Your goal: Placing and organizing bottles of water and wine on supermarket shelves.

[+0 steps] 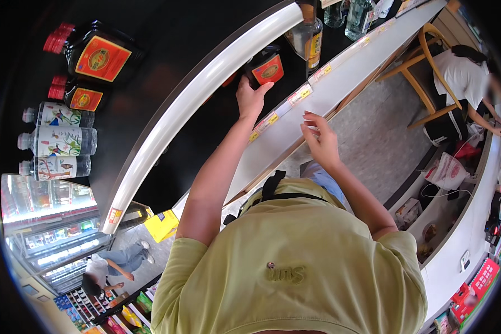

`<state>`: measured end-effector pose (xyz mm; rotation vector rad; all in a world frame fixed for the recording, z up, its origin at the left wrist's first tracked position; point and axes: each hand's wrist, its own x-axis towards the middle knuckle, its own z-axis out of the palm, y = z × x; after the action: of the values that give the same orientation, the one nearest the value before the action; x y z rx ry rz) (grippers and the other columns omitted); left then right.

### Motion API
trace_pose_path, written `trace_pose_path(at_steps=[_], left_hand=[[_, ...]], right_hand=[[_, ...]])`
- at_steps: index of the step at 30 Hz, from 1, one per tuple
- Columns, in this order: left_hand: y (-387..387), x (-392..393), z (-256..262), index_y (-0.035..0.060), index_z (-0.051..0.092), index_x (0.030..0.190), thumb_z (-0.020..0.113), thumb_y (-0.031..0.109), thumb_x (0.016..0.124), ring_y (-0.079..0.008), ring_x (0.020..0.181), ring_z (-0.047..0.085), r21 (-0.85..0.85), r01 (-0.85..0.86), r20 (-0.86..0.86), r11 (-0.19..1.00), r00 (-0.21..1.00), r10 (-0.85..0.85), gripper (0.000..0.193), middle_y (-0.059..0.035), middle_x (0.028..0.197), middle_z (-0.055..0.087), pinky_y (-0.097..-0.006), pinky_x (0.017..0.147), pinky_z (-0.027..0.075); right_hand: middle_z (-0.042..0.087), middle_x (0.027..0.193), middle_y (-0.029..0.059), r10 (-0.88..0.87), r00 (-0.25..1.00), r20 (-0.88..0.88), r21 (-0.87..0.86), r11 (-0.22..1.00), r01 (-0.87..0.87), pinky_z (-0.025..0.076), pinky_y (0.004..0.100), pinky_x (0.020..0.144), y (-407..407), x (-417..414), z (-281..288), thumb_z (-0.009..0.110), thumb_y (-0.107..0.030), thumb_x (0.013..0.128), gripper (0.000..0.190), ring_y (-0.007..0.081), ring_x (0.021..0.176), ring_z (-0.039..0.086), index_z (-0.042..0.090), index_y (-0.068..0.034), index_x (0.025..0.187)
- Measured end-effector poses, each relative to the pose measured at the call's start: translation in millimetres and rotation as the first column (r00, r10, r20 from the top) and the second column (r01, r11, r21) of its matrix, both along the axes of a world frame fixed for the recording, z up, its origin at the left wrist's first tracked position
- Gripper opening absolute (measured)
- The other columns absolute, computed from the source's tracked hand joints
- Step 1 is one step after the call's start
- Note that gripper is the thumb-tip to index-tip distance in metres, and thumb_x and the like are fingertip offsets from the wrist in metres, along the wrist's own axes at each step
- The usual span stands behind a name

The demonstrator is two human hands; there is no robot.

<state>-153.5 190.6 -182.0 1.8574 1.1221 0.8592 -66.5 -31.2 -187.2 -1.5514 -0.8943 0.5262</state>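
Note:
My left hand (250,98) grips a dark bottle with an orange-red label (268,71) on a lower black shelf, under the shelf board above. The thumb lies at the label's edge; the other fingers are partly hidden behind the bottle. My right hand (320,140) hangs in the air beside the shelf's white front edge (317,98), holding nothing, its fingers loosely bent and apart. A glass bottle with a yellow label (315,48) stands on the shelf beyond the held bottle, past a clear divider.
The upper shelf's curved white edge (192,92) arches over my left arm. On that shelf stand dark red-capped bottles (102,58) and clear bottles with illustrated labels (60,142). A wooden chair (413,79) and a seated person (459,71) are at right; another person (112,267) stands lower left.

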Motion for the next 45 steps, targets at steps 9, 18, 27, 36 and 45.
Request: trace_pose_path(at_steps=[9,18,27,36,45], left_hand=[[-1,13,12,0.0001,0.057,0.117,0.083,0.016,0.075,-0.0255,0.099,0.068,0.011,-0.058,-0.022,0.998,0.998,0.058,0.052,-0.0153,0.110,0.069,-0.0353,0.089,0.051],[10,17,-2,-0.0001,0.056,0.116,0.084,0.017,0.076,-0.0271,0.103,0.066,-0.005,-0.038,0.083,0.999,0.996,0.038,0.052,-0.0162,0.112,0.068,-0.0354,0.091,0.050],[12,25,-2,-0.0011,0.049,0.123,0.081,0.015,0.081,-0.0274,0.106,0.065,-0.019,-0.009,0.141,1.000,0.990,0.012,0.055,-0.0171,0.116,0.066,-0.0355,0.094,0.048],[21,25,-6,-0.0003,0.049,0.123,0.081,0.019,0.080,-0.0295,0.112,0.064,-0.025,-0.007,0.075,1.000,0.997,0.009,0.057,-0.0186,0.121,0.065,-0.0374,0.096,0.048],[27,19,-18,-0.0029,0.047,0.126,0.081,0.027,0.081,-0.0250,0.107,0.065,0.022,-0.019,0.092,1.000,0.996,0.017,0.063,-0.0182,0.116,0.066,-0.0343,0.093,0.048]], right_hand=[[0.062,0.120,0.0161,-0.106,0.994,-0.038,-0.080,0.991,0.103,0.057,0.0345,0.083,-26,21,-12,0.065,-0.014,0.094,0.027,0.0235,0.099,0.066,0.058,-0.001,0.118],[0.069,0.103,0.0119,-0.138,0.990,0.008,-0.126,0.982,0.138,0.056,0.0306,0.072,-35,29,-14,0.064,-0.018,0.096,0.024,0.0176,0.087,0.067,0.065,-0.005,0.116],[0.067,0.096,0.0151,-0.175,0.985,0.002,-0.169,0.970,0.173,0.056,0.0315,0.065,-47,33,-17,0.066,-0.017,0.093,0.021,0.0218,0.078,0.068,0.065,-0.002,0.108],[0.067,0.098,0.0132,-0.184,0.982,0.048,-0.171,0.967,0.189,0.055,0.0310,0.065,-54,40,-18,0.065,-0.018,0.093,0.021,0.0205,0.075,0.066,0.066,-0.004,0.108],[0.066,0.091,0.0143,-0.161,0.986,0.048,-0.199,0.965,0.168,0.054,0.0310,0.063,-55,31,-17,0.066,-0.019,0.093,0.020,0.0205,0.072,0.065,0.067,-0.005,0.107]])
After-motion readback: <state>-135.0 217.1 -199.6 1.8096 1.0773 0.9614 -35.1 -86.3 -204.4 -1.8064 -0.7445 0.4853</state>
